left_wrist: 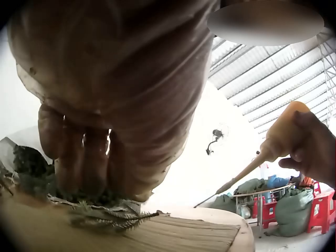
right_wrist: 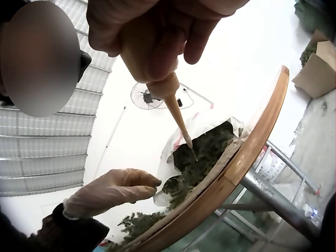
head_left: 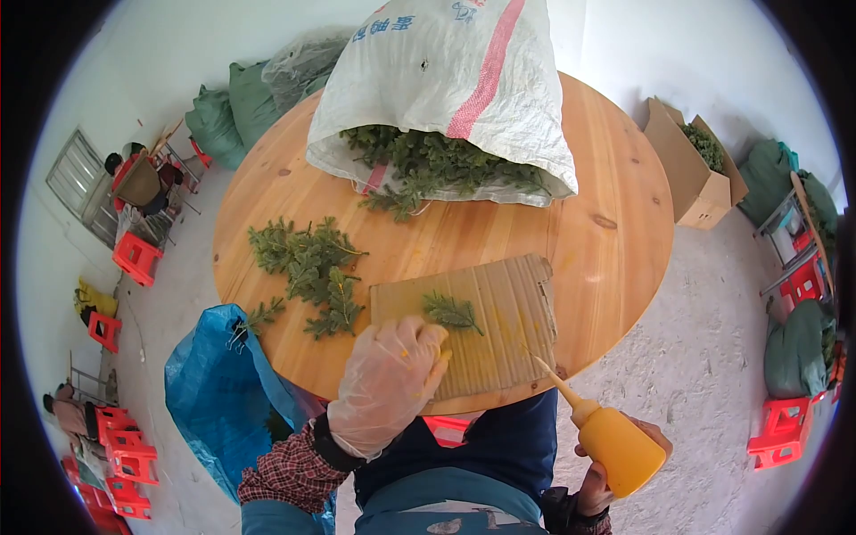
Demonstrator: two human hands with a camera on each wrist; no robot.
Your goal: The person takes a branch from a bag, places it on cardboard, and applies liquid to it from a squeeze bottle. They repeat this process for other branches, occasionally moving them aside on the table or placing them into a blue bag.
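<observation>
A yellow squeeze bottle (head_left: 622, 450) with a long, thin-tipped nozzle is held in my bare right hand (head_left: 595, 490), out past the table's front edge. Its nozzle slants up toward the right corner of a cardboard piece (head_left: 513, 325). On the cardboard lies one small green sprig (head_left: 452, 311). My left hand (head_left: 388, 379), in a clear plastic glove, hovers over the cardboard's left side, close to the sprig. Loosely bent fingers (left_wrist: 94, 157) hang down from it in the left wrist view, holding nothing visible. Yellow smears mark the glove's fingertips.
Several cut sprigs (head_left: 308, 263) lie left of the cardboard on the round wooden table (head_left: 615, 223). A white woven sack (head_left: 428, 80) full of greenery lies open at the back. Below the left edge hangs a blue bag (head_left: 209, 392). Red stools (head_left: 780, 437) stand around the floor.
</observation>
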